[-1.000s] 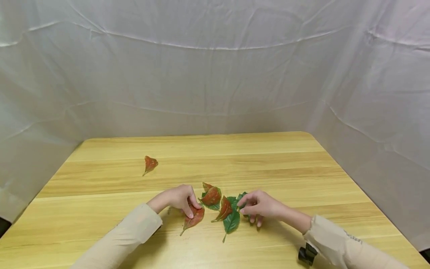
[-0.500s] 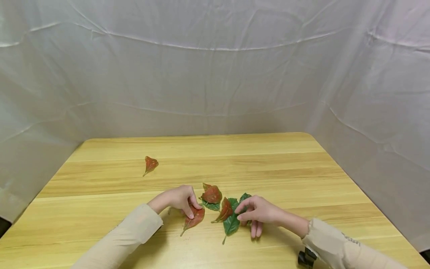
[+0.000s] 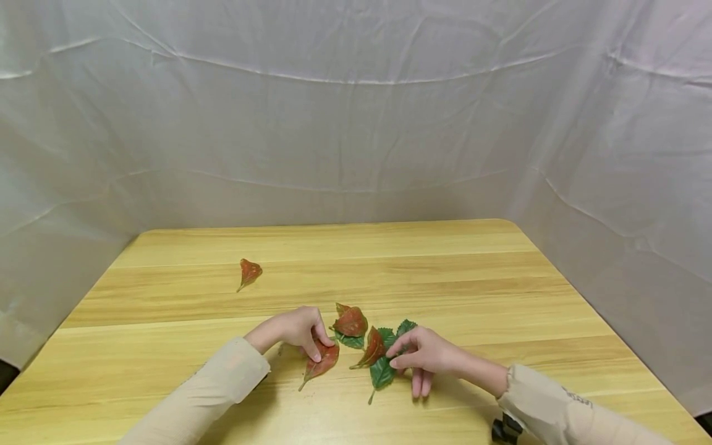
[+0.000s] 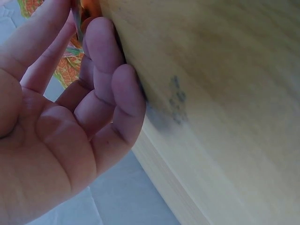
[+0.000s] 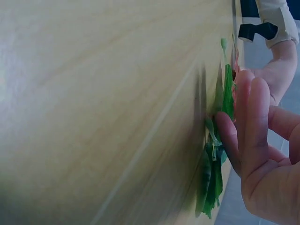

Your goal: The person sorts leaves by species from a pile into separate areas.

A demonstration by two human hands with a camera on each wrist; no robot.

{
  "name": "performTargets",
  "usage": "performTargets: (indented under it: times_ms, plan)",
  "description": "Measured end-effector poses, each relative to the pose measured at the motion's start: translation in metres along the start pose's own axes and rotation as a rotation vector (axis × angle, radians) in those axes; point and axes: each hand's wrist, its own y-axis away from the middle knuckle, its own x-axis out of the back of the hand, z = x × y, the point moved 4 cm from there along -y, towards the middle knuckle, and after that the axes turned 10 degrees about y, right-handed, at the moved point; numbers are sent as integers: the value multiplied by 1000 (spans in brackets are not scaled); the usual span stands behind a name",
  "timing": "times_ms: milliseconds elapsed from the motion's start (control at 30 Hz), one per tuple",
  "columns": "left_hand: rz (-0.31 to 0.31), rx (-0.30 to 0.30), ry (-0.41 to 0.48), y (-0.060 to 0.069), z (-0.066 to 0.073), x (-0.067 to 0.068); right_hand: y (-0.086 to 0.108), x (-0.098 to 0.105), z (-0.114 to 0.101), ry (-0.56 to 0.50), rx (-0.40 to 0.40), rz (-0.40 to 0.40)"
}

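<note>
My left hand point(image 3: 295, 327) pinches a red leaf point(image 3: 325, 363) at its upper part, thumb on top, while the leaf rests on the table. In the left wrist view the other fingers of that hand point(image 4: 61, 112) curl beside the tabletop. Just right of a folded red leaf point(image 3: 373, 347), my right hand point(image 3: 427, 352) hovers low over green leaves point(image 3: 381, 373), fingers loosely bent. One fingertip of this hand point(image 5: 262, 150) seems to touch the green leaves point(image 5: 228, 96) in the right wrist view; no grip shows.
Another red leaf point(image 3: 353, 322) lies over a green one between and beyond the hands. A single red leaf point(image 3: 250, 271) lies farther back on the left of the wooden table point(image 3: 445, 278). Grey-white sheeting point(image 3: 334, 123) surrounds the table.
My right hand has shifted slightly left and nearer the front edge, over the green leaves. My left hand has stayed on the red leaf.
</note>
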Motion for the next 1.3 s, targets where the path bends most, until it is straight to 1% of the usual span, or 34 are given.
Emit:
performTargets:
  times_ms: [400,567,967,1200,1300]
  plan:
    - [8,6,-1,-1,-1,0,1,2,-2,35,13,89]
    - [7,5,-1,-1,-2,0,3,6,-4,47,11,122]
    - [6,3,1,-1,-3,1,1,29,-16,139,52,201]
    - [-4,-7,-5,-2,-2,0,-3,43,-14,172,73,306]
    - [-6,4,-1,-2,-2,0,-6,47,-11,192,78,341]
